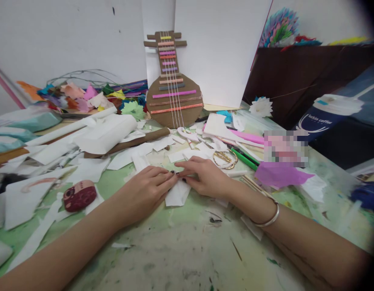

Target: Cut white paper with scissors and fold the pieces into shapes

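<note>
My left hand (147, 188) and my right hand (206, 178) meet at the middle of the table. Between them lies a small piece of white paper (177, 195), its lower part showing below the fingertips. Both thumbs and forefingers close in on the paper's upper edge, which the fingers partly hide. A silver bangle (271, 215) circles my right wrist. White paper scraps (130, 157) lie just beyond the hands. A brown lute-shaped model (189, 91) with coloured strips and white strings stands upright behind, against white boards.
Left are a dark red rounded object (79, 196), a white paper roll (106, 133) and a brown stick (129, 143). Right are gold-handled scissors (225, 159), a green cutter (244, 158), purple paper (279, 174) and a lidded coffee cup (323, 115). Paper flowers (80, 97) heap at back left.
</note>
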{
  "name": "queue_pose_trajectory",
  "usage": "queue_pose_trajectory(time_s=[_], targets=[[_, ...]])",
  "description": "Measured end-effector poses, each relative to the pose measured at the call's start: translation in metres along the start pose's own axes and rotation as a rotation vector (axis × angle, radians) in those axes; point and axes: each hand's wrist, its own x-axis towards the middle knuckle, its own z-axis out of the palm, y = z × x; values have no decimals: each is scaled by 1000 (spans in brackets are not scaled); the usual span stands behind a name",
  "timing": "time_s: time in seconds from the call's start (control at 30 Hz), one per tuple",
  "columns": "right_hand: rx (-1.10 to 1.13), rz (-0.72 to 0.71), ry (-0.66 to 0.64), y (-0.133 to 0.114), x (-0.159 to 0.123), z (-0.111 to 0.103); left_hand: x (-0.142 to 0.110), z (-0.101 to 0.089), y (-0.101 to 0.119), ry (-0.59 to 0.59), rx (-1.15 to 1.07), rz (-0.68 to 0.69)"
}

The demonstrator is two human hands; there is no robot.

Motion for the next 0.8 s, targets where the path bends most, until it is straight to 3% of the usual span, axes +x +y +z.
queue_pose_trajectory(time_s=[0.23,0.43,0.63,0.8], targets=[[196,174,-6,2,3,-5,2,4,8,20,-8,-59],[-3,80,-26,3,2,-15,1,3,11,3,-81,-121],[-233,-116,-118,4,-1,-27,1,2,11,-38,-76,-135],[-274,-134,-154,-1,-2,-35,2,1,11,-19,-94,-133]])
